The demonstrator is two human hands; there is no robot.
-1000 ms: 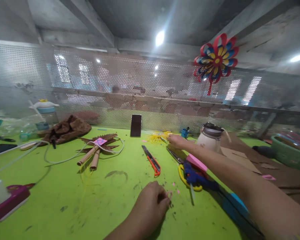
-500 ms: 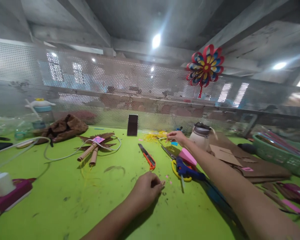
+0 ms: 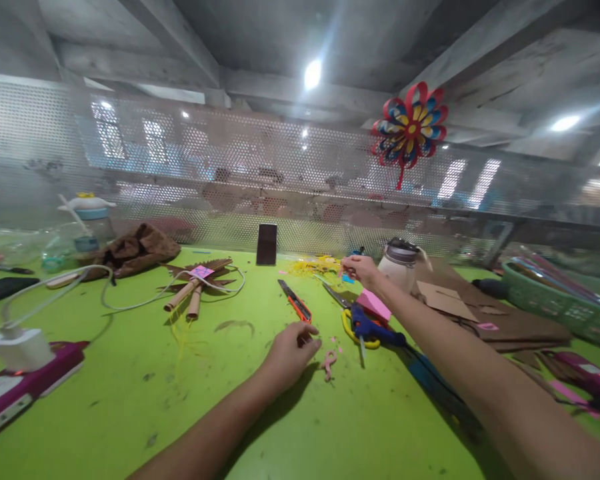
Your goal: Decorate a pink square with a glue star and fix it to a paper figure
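Note:
My left hand (image 3: 291, 352) hovers low over the green table, thumb and forefinger apart, with nothing in it. Just right of its thumb lies a small pink twisted loop (image 3: 329, 365). The orange utility knife (image 3: 296, 301) rests beyond this hand. My right hand (image 3: 361, 270) is stretched far forward, its fingertips pinched together by a heap of yellow paper shreds (image 3: 315, 267); what is between them is too small to make out. Under my right forearm are a pink pad of paper (image 3: 374, 305), a blue glue gun (image 3: 375, 328) and yellow-handled scissors (image 3: 347, 331).
At left stand a brown paper figure with rolled legs (image 3: 193, 293), a white cable and a purple power strip (image 3: 35, 380). A phone (image 3: 267, 245) leans upright at the back. Toward the right are a jar (image 3: 399, 263), brown cardboard (image 3: 525, 327) and a green basket (image 3: 560, 293).
The left hand has let go of the pink twisted loop, now lying on the table, and drawn slightly away from it. The right hand stays near the yellow shreds, shifted slightly right.

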